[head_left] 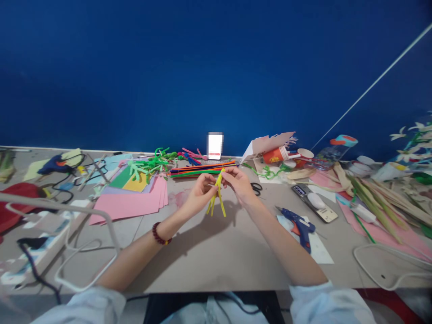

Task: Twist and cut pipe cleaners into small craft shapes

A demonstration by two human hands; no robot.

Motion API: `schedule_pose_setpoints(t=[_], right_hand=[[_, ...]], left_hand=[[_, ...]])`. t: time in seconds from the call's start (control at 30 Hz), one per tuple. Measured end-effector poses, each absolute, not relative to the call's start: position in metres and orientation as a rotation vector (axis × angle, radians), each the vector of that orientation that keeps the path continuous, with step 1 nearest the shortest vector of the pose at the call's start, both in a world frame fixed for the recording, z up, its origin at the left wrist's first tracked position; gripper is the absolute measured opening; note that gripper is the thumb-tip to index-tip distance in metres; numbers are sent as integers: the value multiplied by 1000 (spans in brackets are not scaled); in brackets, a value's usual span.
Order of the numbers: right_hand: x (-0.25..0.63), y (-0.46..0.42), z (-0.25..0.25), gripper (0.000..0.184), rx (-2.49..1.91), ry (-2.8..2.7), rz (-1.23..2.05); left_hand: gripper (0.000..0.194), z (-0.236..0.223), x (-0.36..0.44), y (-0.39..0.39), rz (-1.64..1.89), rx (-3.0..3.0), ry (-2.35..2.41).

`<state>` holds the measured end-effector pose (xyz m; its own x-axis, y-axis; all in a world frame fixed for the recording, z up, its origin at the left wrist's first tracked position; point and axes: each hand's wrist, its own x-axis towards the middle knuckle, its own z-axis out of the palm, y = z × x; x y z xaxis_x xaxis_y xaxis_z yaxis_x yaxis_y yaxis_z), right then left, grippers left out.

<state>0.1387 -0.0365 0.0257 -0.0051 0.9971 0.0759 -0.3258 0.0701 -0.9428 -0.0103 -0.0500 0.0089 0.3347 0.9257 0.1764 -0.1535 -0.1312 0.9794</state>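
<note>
"Gripping what, above the worktop (202, 265)?"

"Yellow pipe cleaners (218, 198), pinched near their tops between the left hand (201, 194) and right hand (239, 185), fingers closed, loose ends dangling free."

White card (215, 146) blurred; pipe cleaner (218, 193) partly behind fingers (232, 177).

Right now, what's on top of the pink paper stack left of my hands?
The pink paper carries a lilac sheet, a green sheet and a yellow sheet, with green pipe cleaners over their far edge. Anything between the sheets is covered.
</note>
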Motion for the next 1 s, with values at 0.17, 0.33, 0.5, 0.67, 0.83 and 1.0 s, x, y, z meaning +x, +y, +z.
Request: schedule_pose_setpoints(t=[0.17,0.33,0.5,0.67,0.83,1.0], right_hand=[[140,-37,28,29,-865,-1035,1364],[145,-35,27,25,-891,-1067,1398],[147,-32,22,23,-907,-1077,1374],[148,-28,20,25,-919,-1041,1353],[148,-28,21,29,-950,-1019,1356],[146,-30,22,31,-966,-993,1335]], left_hand=[[21,8,-11,-50,1083,1441,817],[17,7,-12,-50,1097,1480,855],[18,7,-15,-49,1115,1503,948],[17,6,-18,-51,1150,1654,1069],[21,5,-22,-52,1211,1882,1230],[14,10,-23,-56,1216,2030,1229]])
